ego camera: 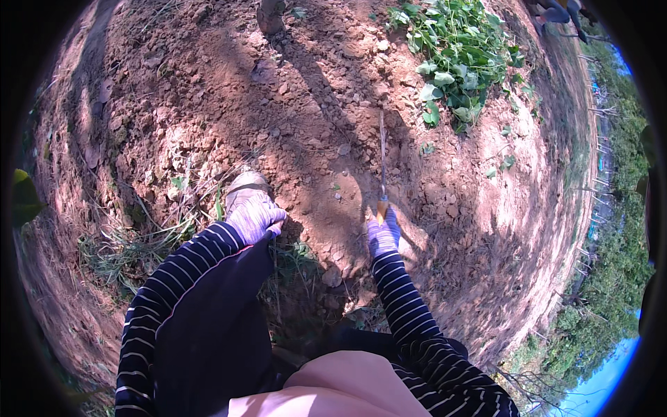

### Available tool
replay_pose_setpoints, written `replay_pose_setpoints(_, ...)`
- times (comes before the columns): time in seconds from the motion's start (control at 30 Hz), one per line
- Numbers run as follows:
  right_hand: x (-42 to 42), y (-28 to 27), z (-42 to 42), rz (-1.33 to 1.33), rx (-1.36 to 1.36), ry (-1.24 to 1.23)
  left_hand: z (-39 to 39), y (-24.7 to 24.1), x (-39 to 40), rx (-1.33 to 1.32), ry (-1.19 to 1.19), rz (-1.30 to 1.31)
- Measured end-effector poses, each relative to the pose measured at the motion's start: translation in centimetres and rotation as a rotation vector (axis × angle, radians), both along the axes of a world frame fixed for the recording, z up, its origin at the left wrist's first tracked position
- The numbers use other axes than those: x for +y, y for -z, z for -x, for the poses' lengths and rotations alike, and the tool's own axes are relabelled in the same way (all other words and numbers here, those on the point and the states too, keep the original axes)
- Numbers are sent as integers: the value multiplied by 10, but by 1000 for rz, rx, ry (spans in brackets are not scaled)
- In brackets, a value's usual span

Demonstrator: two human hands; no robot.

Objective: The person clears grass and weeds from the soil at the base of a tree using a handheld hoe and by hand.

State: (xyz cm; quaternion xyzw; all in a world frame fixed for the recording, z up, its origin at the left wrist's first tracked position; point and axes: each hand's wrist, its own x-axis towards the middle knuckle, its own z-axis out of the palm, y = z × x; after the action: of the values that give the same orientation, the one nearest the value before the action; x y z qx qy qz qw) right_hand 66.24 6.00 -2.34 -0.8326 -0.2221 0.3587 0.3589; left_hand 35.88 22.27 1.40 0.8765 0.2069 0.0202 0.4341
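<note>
My right hand (384, 233), in a light purple knit glove, grips the wooden handle (382, 209) of a long, narrow metal-bladed hand tool (383, 151). The blade points away from me, low over or against the reddish-brown soil (323, 177); whether its tip touches is unclear. My left hand (255, 216), gloved the same way, is by the knee end of my dark trouser leg (219, 307), its fingers curled. What lies under those fingers is hidden. Just beyond it shows the toe of a shoe (247, 183) on the ground.
A heap of leafy green vines (458, 62) lies ahead to the right. A thin tree trunk (271, 18) rises at the top. Dry grass and weeds (125, 255) lie to the left. Another person's legs (560, 13) show at the upper right, with trees (625, 208) beyond.
</note>
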Motion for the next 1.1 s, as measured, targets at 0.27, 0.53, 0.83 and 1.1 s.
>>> replay_pose_setpoints(0.27,22,-88,26,-280,181,25,23,4,-9,18,-69,-9)
replay_pose_setpoints(0.53,-4,-86,18,-170,529,104,16,8,-7,35,-60,-17)
replay_pose_setpoints(0.83,9,-102,30,-178,490,131,13,4,-9,38,-34,-17)
replay_pose_setpoints(1.1,24,-89,49,-153,325,-33,14,10,-9,9,-42,10)
